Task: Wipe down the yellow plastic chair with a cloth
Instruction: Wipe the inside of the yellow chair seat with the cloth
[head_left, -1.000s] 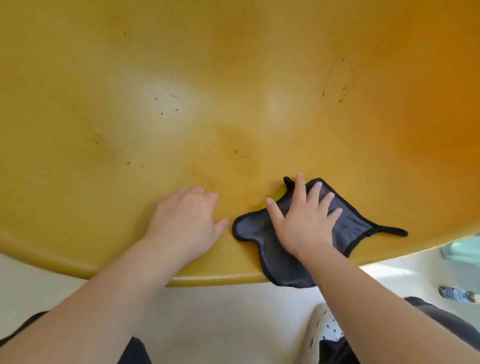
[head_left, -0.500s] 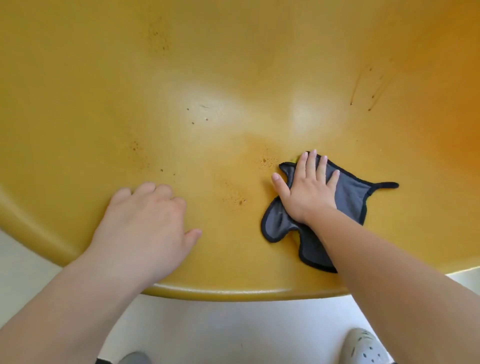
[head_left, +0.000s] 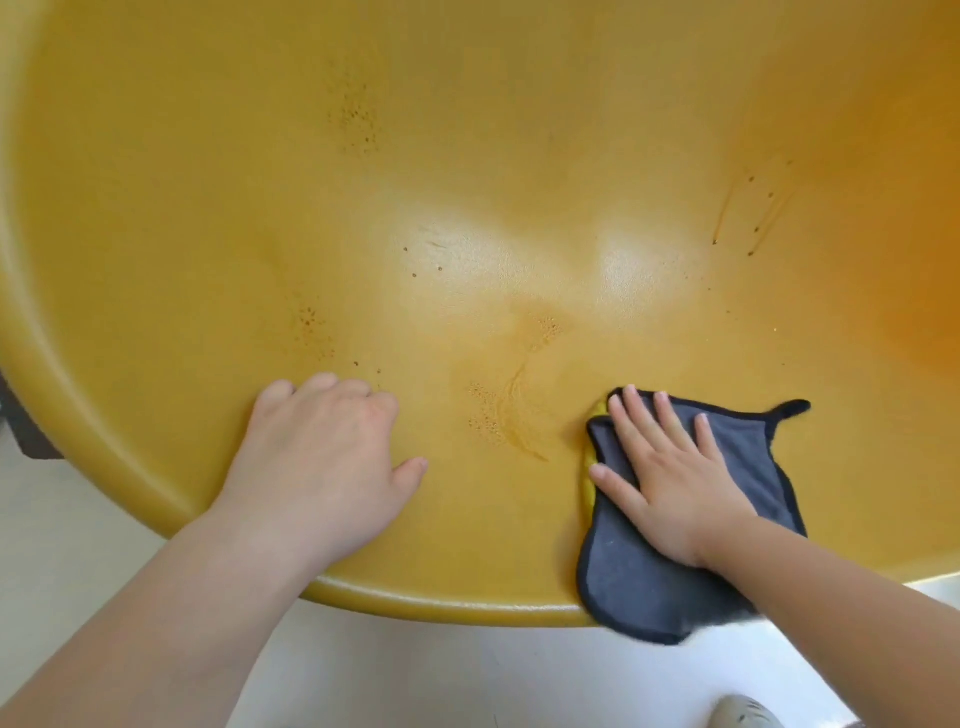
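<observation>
The yellow plastic chair seat (head_left: 467, 182) fills most of the view, with brown specks and a wet smear near its middle. A dark grey cloth (head_left: 748, 441) with black trim and a small loop lies at the front right of the seat, its lower end hanging over the rim. My right hand (head_left: 670, 467) presses flat on the cloth with fingers spread and straight. My left hand (head_left: 322, 457) rests on the bare seat near the front rim, fingers bent down against the plastic, holding nothing.
The seat's rounded front rim (head_left: 441, 605) curves across the lower part of the view. Below it is pale floor (head_left: 467, 675). A perforated white shoe (head_left: 748, 714) shows at the bottom right. A dark object (head_left: 26, 431) sits at the far left edge.
My right hand has dragged the cloth back toward the front rim, and its lower end now hangs over the edge. A wet streak shows on the seat. My left hand stays on the seat.
</observation>
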